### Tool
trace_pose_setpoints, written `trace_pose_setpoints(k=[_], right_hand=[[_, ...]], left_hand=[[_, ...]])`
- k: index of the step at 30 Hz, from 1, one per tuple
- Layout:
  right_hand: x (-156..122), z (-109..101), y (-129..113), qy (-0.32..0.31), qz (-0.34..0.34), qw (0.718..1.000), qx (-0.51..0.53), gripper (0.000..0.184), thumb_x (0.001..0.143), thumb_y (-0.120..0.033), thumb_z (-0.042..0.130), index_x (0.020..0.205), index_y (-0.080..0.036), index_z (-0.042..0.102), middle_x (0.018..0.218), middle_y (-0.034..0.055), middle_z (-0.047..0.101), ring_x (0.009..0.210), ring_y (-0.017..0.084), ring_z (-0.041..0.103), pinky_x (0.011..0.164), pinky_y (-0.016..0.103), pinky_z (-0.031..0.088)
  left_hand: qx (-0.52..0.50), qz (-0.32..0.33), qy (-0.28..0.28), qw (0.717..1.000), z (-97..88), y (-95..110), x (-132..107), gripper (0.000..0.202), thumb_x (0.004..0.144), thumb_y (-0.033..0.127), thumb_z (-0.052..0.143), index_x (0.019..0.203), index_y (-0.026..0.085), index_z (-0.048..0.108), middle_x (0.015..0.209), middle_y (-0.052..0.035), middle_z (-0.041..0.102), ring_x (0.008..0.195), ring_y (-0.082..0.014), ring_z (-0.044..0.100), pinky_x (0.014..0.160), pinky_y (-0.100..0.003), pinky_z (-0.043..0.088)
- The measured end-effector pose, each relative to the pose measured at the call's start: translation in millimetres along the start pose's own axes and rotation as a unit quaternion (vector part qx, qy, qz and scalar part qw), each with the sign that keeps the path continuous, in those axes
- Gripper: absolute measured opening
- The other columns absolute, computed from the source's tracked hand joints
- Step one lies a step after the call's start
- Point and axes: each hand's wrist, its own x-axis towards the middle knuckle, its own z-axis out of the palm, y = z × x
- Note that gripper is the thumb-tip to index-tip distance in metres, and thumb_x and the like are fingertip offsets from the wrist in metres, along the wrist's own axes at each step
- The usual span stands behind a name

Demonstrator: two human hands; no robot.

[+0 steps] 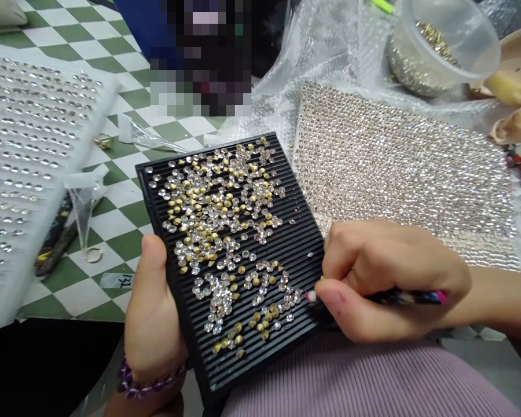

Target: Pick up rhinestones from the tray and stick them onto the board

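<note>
My left hand (150, 310) grips the left edge of a black ridged tray (299, 243), thumb on its rim, holding it tilted over my lap. Several clear and gold-backed rhinestones (217, 202) lie scattered across the tray. My right hand (382, 278) is closed on a dark pen-like picker tool (399, 297). Its pale tip (311, 296) touches the tray beside the lower group of stones.
A rhinestone-covered sheet (399, 168) lies to the right on plastic wrap. Behind it, a clear tub (443, 40) holds more stones. A white studded panel (21, 174) sits at left on the green-checked cloth (125, 226). Small plastic bags, a ring (93, 255) and pencils lie between.
</note>
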Motion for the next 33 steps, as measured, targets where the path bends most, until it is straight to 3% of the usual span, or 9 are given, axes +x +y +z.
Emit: trace_pose_setpoints(k=[5, 13, 22, 33], right_hand=[[-12, 2, -3, 0.004, 0.011, 1.000, -0.012, 0.033, 0.090, -0.013, 0.057, 0.062, -0.020, 0.040, 0.061, 0.0025, 0.060, 0.056, 0.007, 0.057, 0.050, 0.017, 0.043], [-12, 20, 3, 0.126, 0.028, 0.992, -0.003, 0.039, 0.084, -0.003, 0.053, 0.061, -0.022, 0.028, 0.054, -0.0032, 0.049, 0.049, 0.006, 0.047, 0.044, 0.017, 0.038], [-9, 20, 5, 0.092, 0.018, 0.994, -0.056, 0.039, 0.085, -0.003, 0.051, 0.060, -0.022, 0.028, 0.053, -0.0030, 0.049, 0.049, 0.006, 0.047, 0.045, 0.016, 0.037], [-12, 26, 7, 0.125, 0.030, 0.990, -0.059, 0.041, 0.084, -0.005, 0.053, 0.058, -0.022, 0.026, 0.051, -0.0033, 0.048, 0.047, 0.005, 0.045, 0.044, 0.016, 0.034]], left_hand=[[0.027, 0.028, 0.024, 0.999, 4.2, -4, 0, 0.056, 0.087, 0.057, 0.054, 0.133, 0.024, 0.058, 0.133, -0.0039, 0.061, 0.145, -0.0303, 0.019, 0.117, -0.054, 0.025], [0.002, 0.047, -0.023, 0.999, -7.2, 0, 3, 0.059, 0.088, 0.055, 0.055, 0.143, 0.035, 0.045, 0.142, 0.0031, 0.054, 0.145, -0.0299, 0.021, 0.117, -0.054, 0.027], [0.006, 0.037, -0.025, 0.999, -5.3, 0, 3, 0.061, 0.089, 0.056, 0.053, 0.145, 0.033, 0.043, 0.139, -0.0007, 0.057, 0.145, -0.0304, 0.021, 0.116, -0.055, 0.027], [0.005, 0.053, -0.055, 0.997, -7.3, -4, 3, 0.056, 0.091, 0.054, 0.052, 0.143, 0.038, 0.044, 0.145, 0.0060, 0.050, 0.145, -0.0302, 0.021, 0.117, -0.052, 0.026]])
